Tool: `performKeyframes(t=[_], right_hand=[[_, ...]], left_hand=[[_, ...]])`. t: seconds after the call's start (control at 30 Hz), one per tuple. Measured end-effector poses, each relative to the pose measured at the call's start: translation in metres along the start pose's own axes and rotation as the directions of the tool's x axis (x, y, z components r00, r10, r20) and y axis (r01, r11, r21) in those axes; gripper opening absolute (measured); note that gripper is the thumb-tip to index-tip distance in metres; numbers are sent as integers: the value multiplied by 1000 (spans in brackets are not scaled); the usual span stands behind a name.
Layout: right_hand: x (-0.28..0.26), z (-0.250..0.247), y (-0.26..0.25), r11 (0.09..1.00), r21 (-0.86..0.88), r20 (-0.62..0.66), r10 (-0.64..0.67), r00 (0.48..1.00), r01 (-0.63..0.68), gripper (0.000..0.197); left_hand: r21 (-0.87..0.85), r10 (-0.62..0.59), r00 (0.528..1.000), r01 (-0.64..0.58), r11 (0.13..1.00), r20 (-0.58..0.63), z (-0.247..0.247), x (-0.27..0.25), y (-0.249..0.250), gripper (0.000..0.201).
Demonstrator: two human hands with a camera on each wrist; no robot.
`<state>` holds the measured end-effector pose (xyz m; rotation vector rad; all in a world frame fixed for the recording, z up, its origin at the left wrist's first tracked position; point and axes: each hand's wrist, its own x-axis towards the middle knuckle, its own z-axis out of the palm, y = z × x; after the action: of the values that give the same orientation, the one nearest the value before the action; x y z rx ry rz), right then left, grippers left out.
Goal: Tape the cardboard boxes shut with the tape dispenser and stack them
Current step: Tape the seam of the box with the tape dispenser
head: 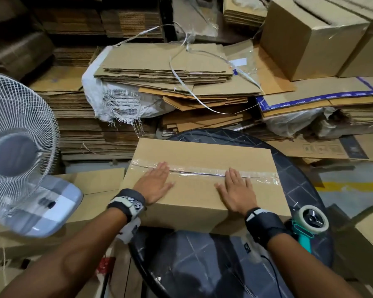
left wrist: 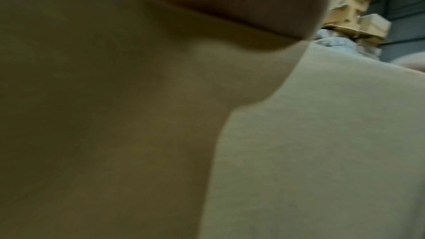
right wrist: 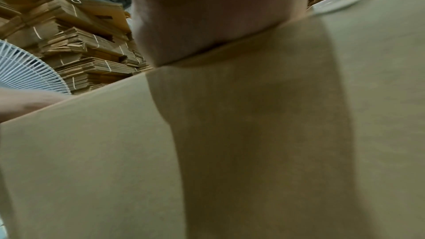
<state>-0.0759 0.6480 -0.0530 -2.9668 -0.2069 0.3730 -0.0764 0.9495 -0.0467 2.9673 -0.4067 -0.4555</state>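
Now both hands flat on cardboard box (head: pixel 199 186) atop table (head: pixel 205 261): left hand (head: pixel 154 186), right hand (head: pixel 237 191), fingers straight, grasping nothing; tape dispenser (head: pixel 310 222) beside right wrist.

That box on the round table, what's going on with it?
A person is sealing it. Clear tape already runs along the top seam of the cardboard box, and both hands lie flat on the lid, the left hand and right hand pressing down by the seam. The tape dispenser sits unheld on the dark table beside the right wrist.
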Motion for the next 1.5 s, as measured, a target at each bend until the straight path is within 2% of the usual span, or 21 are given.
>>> performKeyframes(t=[0.13, 0.27, 0.47, 0.57, 0.67, 0.83, 1.03, 1.13, 1.2, 1.27, 1.33, 1.43, 1.5], right_hand=[[-2, 0, 4, 993, 31, 3, 116, 993, -117, 81], [4, 3, -42, 967, 91, 41, 236, 971, -239, 89], [30, 13, -141, 995, 82, -15, 52, 999, -50, 86], [48, 12, -151, 994, 71, -22, 81, 996, -80, 86], [61, 8, -123, 985, 47, -6, 165, 986, -165, 97], [51, -5, -41, 939, 89, 16, 331, 943, -331, 109], [20, -26, 61, 817, 145, -5, 564, 826, -558, 105], [14, -30, 94, 711, 254, 76, 662, 746, -656, 103], [14, -30, 94, 688, 280, 86, 677, 731, -670, 96], [12, -28, 72, 728, 252, 18, 655, 755, -638, 82], [8, -19, 33, 821, 167, -41, 560, 828, -547, 74], [-5, 4, -38, 957, 70, -42, 286, 957, -283, 79], [-19, 16, -79, 999, 4, -8, 44, 999, -44, 81]], left_hand=[[50, -133, 990, 135, 990, -38, 1, -23, -42, 74], [67, -182, 982, 185, 980, -52, 4, -17, -36, 76], [74, -203, 976, 209, 975, -74, 6, -16, -37, 74], [69, -206, 976, 211, 975, -76, 6, -16, -35, 74], [70, -209, 974, 215, 974, -82, 6, -17, -36, 74], [65, -196, 975, 203, 977, -105, 9, -16, -41, 74], [51, -186, 975, 194, 980, -120, 12, -14, -40, 75], [33, -296, 943, 304, 952, -151, 13, -15, -39, 80], [17, -382, 910, 389, 921, -163, 14, -14, -37, 83], [-13, -405, 897, 409, 912, -178, 15, -10, -37, 84], [-44, -401, 896, 400, 915, -192, 17, -8, -40, 84], [-162, -423, 883, 395, 904, -205, 18, -8, -43, 81], [-328, -504, 843, 429, 841, -189, 15, -6, -47, 76]])
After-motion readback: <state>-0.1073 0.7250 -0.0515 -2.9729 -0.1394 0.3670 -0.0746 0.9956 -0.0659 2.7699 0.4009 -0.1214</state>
